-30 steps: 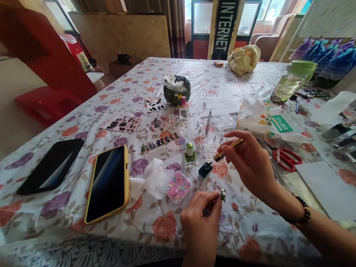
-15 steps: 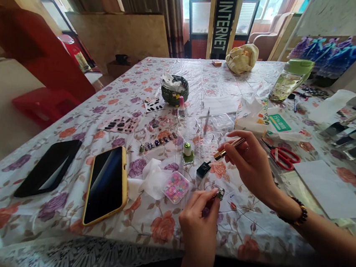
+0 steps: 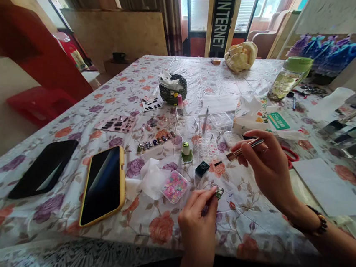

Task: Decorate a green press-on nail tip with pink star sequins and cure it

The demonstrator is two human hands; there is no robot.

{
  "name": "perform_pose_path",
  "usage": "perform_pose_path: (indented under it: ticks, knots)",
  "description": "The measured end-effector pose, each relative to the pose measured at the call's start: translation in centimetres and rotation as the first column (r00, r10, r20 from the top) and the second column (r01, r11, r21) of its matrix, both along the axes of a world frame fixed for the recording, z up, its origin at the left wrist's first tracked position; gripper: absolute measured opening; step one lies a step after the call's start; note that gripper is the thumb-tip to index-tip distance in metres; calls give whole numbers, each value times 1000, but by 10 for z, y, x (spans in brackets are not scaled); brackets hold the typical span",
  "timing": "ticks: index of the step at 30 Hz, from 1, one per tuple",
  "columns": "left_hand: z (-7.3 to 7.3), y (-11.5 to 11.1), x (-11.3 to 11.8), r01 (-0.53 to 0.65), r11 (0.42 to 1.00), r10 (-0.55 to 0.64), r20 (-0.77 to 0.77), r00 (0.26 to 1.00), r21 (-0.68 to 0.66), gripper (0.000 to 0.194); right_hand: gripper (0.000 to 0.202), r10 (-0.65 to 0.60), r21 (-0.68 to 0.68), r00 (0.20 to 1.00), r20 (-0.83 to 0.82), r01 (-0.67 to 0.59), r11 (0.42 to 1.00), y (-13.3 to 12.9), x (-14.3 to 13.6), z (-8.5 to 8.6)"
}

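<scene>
My right hand [image 3: 265, 163] is closed around the handle of a nail polish brush [image 3: 245, 150], its dark bristle tip angled down to the left. Below that tip stands an uncapped, dark green polish bottle [image 3: 202, 169]. My left hand [image 3: 200, 214] pinches a small, glossy green press-on nail [image 3: 219, 193] above the tablecloth. Behind the dark bottle is a light green polish bottle [image 3: 186, 152] with its cap on. To the left of my left hand lies a clear box of pink and coloured bits [image 3: 174, 186], beside a crumpled tissue [image 3: 151, 175]. A row of decorated nails [image 3: 156, 142] lies farther back.
Two phones lie at the left, a black one [image 3: 44, 169] and one in a yellow case [image 3: 105, 186]. A woven basket [image 3: 173, 92] and a lidded bottle [image 3: 288, 79] stand farther back. Red scissors [image 3: 291, 155] are partly behind my right hand; white paper [image 3: 324, 185] lies beyond.
My right hand has moved right with the brush, drawing its tip out of the dark bottle's mouth. My left hand keeps its pinch on the nail. The view has shifted slightly.
</scene>
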State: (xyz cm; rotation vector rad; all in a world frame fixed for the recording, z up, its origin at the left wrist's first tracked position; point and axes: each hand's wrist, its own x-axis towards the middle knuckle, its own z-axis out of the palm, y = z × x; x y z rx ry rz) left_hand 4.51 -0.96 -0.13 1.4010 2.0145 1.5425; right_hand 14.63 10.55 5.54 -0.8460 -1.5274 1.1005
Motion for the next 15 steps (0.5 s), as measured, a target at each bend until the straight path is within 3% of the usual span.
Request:
perform_pose_path:
  ticks: [7, 15]
  knots:
    - [-1, 1, 2, 15, 997, -8, -93, 996, 81, 19, 18, 79, -148, 996, -51, -86, 985, -19, 18, -6]
    - [-4, -1, 7, 51, 994, -30, -213, 977, 94, 19, 19, 179, -149, 982, -57, -185, 971, -25, 22, -12]
